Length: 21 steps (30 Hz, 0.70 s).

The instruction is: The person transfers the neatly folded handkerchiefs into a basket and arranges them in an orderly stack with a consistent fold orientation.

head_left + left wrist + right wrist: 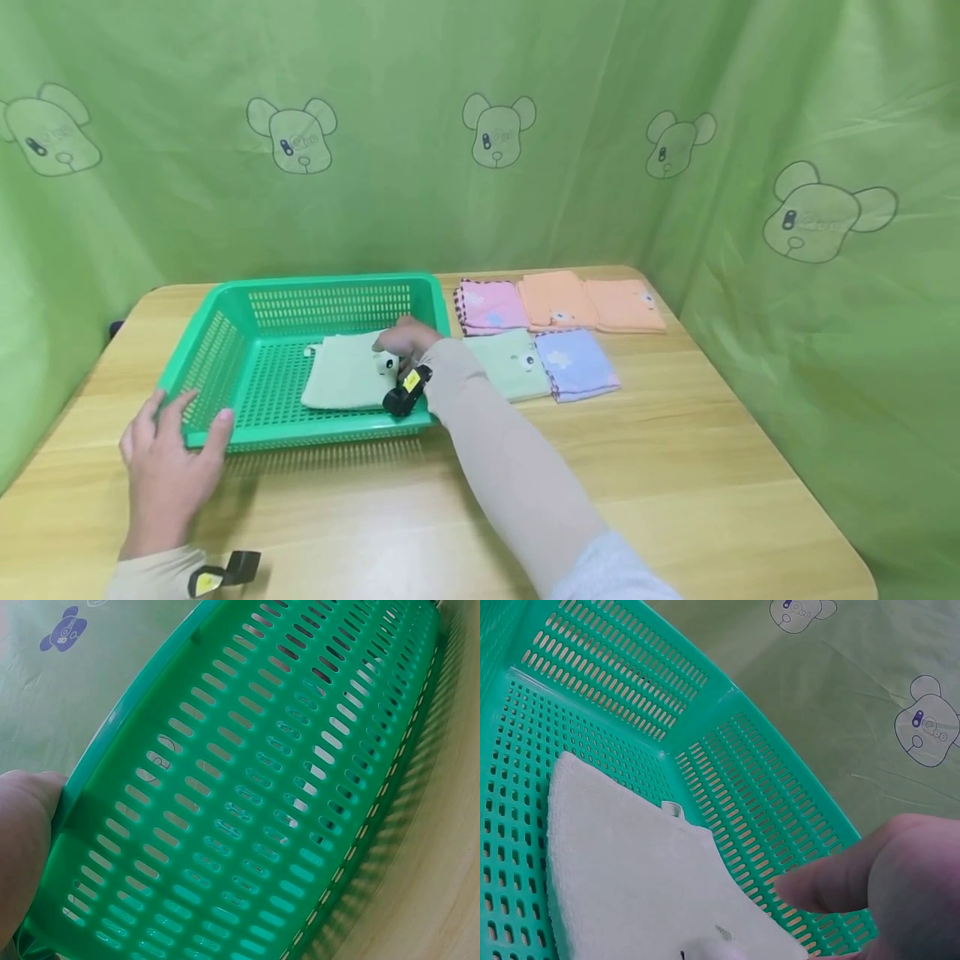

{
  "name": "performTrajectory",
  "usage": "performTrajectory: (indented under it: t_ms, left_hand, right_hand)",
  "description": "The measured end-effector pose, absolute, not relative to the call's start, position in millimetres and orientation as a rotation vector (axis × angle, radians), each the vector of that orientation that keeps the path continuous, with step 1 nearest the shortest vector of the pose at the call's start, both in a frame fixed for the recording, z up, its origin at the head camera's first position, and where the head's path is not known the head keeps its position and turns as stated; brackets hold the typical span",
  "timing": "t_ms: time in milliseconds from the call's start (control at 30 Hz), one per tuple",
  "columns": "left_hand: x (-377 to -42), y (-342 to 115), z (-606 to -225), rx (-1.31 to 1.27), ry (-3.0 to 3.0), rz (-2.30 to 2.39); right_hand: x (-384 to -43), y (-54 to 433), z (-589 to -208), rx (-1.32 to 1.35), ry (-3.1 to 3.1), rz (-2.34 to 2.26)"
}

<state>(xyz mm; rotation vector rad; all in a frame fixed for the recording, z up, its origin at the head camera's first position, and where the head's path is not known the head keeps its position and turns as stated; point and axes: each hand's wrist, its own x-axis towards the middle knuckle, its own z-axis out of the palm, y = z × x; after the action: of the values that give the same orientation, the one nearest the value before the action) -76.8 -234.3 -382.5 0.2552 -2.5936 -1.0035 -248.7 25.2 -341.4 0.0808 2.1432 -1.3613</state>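
A green plastic basket (300,429) with slotted walls stands on the table. My left hand (168,467) holds its front left corner, the thumb hooked over the rim and the fingers spread along the left side. Inside lies a folded pale green towel (341,375) with a small animal face and a hanging loop. My right hand (408,340) reaches into the basket at the towel's right end. In the right wrist view the thumb (825,885) is extended and apart from the cloth (645,870); the other fingers are mostly hidden.
Right of the basket lie a pink towel (491,305), two orange towels (555,296) (622,304), another pale green towel (506,367) and a blue towel (577,367), all folded. Green curtains (405,208) enclose the wooden table (675,467) behind and at both sides.
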Motion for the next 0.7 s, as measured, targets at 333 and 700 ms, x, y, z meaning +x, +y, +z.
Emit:
performTrajectory:
  t_ms: [333, 700]
  left_hand:
    - [-84.7, -233.1, -381.0, 0.265, -2.584, -1.028]
    - [-74.2, -235.6, -386.8, 0.256, -2.593, -1.011]
  right_hand:
    - [-258.4, 25.0, -335.1, 0.114, 2.259, -1.339]
    - [-252.2, 18.3, -347.7, 0.161, 2.346, -1.305]
